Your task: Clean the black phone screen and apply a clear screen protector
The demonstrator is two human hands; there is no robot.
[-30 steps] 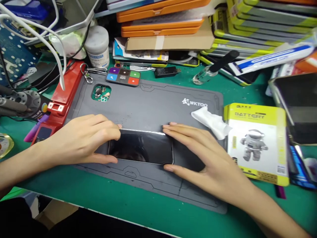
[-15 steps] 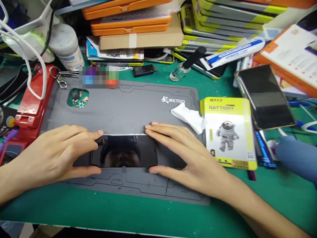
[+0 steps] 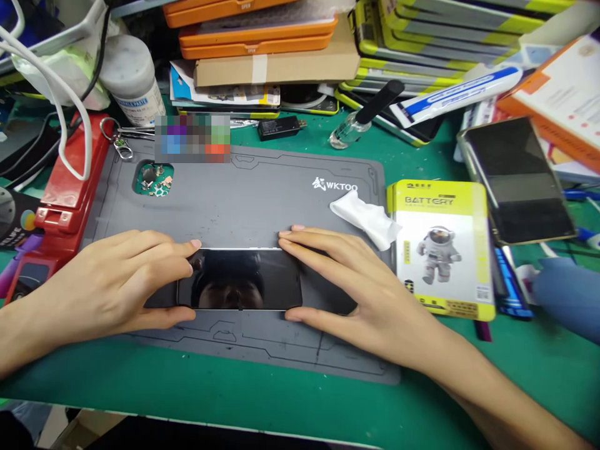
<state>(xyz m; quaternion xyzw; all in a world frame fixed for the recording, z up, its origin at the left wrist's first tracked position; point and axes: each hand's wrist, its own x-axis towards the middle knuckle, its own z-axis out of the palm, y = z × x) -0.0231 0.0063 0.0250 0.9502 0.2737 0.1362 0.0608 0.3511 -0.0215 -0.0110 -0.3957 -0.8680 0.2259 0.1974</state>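
A black-screened smartphone (image 3: 241, 281) lies sideways on the grey work mat (image 3: 234, 203), its dark glass reflecting light and shapes. My left hand (image 3: 126, 278) grips its left end, thumb along the near edge and fingertips at the far edge. At the right end, my right hand (image 3: 351, 284) holds the phone the same way, fingers on the far long edge and thumb on the near one. Small metal parts (image 3: 157, 178) sit in the mat's cutout at the upper left. A crumpled white tissue (image 3: 365, 219) rests beyond my right hand.
A yellow battery package (image 3: 440, 250) lies at the right, beside another phone (image 3: 518, 181). A small bottle with a black cap (image 3: 349, 134) stands behind the mat. Orange cases (image 3: 257, 40) are stacked at the back. A red tool (image 3: 75, 181) and a white jar (image 3: 131, 81) are at the left.
The whole view has shifted slightly, so everything appears a little further right and mostly higher. Both hands keep their hold on the phone, which stays put on the mat.
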